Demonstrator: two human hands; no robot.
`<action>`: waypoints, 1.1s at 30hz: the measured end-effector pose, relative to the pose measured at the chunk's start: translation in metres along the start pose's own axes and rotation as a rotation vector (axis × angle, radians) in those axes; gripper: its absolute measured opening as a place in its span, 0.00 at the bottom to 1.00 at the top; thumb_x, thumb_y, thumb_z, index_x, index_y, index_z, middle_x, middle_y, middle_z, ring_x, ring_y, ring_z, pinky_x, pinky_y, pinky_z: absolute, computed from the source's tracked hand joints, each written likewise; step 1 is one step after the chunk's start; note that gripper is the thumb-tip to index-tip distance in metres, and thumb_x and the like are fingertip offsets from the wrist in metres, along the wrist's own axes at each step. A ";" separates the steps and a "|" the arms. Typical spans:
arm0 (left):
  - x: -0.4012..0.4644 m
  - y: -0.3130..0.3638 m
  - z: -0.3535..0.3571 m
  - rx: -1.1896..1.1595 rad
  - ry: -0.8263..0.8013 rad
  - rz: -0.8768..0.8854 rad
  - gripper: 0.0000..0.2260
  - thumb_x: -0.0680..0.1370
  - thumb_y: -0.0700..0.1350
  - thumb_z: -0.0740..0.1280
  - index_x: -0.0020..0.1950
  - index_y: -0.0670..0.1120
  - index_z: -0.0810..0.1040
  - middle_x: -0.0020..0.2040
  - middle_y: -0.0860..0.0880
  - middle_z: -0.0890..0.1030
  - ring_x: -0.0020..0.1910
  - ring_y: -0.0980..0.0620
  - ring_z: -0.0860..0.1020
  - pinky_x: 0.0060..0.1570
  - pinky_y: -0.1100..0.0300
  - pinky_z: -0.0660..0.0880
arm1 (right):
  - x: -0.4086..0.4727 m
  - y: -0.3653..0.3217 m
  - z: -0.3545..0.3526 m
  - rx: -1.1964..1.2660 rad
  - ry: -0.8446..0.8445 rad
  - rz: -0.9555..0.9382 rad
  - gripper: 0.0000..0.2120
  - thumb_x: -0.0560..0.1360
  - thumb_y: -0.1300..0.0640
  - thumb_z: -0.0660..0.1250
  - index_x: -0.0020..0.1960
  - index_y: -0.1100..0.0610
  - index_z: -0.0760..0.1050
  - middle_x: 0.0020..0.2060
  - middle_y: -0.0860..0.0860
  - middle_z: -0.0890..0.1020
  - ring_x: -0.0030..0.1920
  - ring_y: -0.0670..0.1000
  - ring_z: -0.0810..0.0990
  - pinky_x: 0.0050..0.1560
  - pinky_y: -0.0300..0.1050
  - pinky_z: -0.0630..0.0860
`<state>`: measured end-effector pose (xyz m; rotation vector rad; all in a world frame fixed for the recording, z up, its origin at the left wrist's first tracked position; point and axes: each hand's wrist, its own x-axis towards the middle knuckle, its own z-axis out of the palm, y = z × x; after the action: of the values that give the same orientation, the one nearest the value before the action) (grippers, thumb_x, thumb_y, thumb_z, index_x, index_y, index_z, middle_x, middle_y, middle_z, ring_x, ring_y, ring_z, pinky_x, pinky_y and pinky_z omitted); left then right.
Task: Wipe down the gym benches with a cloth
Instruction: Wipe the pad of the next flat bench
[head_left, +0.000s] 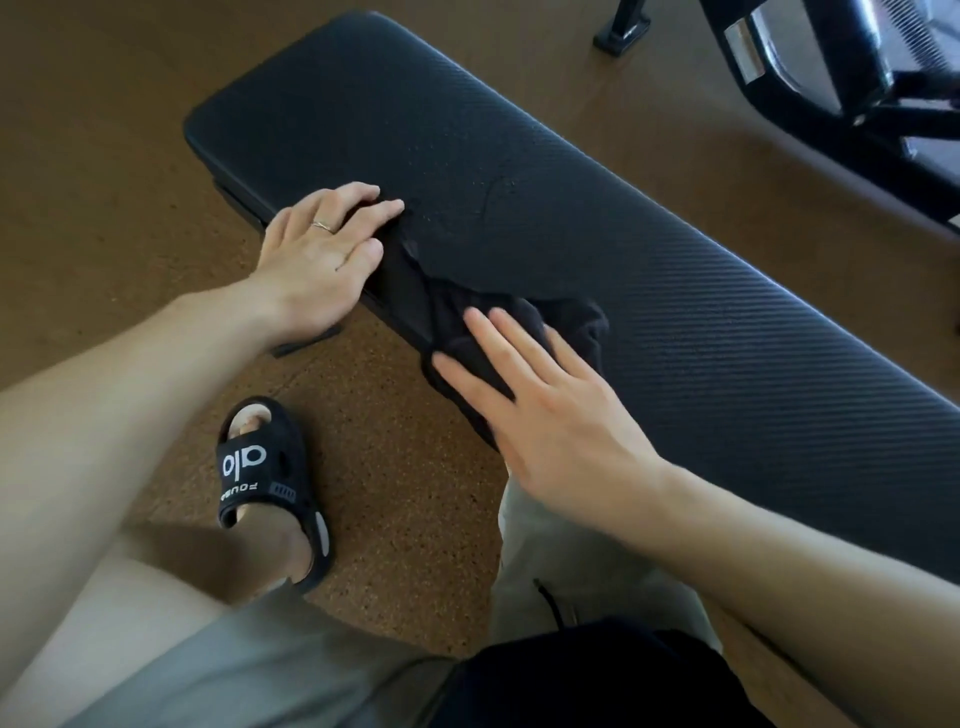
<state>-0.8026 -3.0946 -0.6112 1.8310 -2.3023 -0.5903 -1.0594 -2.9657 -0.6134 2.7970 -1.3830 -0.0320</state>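
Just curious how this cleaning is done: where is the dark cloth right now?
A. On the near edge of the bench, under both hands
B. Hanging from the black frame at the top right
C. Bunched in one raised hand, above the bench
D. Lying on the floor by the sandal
A. The cloth lies along the near edge of the bench, with the left hand and the right hand both resting flat on it.

Cloth (447, 312) on bench (597, 218) near edge, both hands on cloth
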 end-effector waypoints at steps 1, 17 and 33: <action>0.000 0.001 0.001 0.009 -0.003 0.005 0.26 0.81 0.56 0.45 0.79 0.63 0.61 0.80 0.60 0.56 0.79 0.55 0.49 0.77 0.54 0.43 | -0.026 0.006 -0.002 -0.005 -0.022 -0.003 0.37 0.79 0.56 0.66 0.84 0.51 0.55 0.82 0.61 0.55 0.82 0.61 0.53 0.79 0.62 0.58; 0.002 0.011 0.003 -0.070 0.054 -0.033 0.26 0.81 0.55 0.43 0.78 0.59 0.64 0.79 0.57 0.59 0.79 0.55 0.52 0.75 0.59 0.44 | 0.072 -0.001 0.002 0.097 0.035 -0.004 0.33 0.80 0.49 0.61 0.83 0.54 0.57 0.82 0.59 0.57 0.82 0.61 0.53 0.79 0.62 0.55; 0.003 0.023 0.018 0.109 0.066 -0.060 0.27 0.81 0.59 0.45 0.79 0.53 0.59 0.78 0.52 0.56 0.79 0.47 0.49 0.79 0.44 0.44 | 0.052 0.102 0.003 0.139 -0.025 0.167 0.27 0.85 0.41 0.47 0.83 0.46 0.56 0.83 0.52 0.57 0.83 0.55 0.53 0.82 0.57 0.51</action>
<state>-0.8305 -3.0889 -0.6190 1.9431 -2.2859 -0.4132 -1.1086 -3.0687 -0.6144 2.7855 -1.6817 0.0334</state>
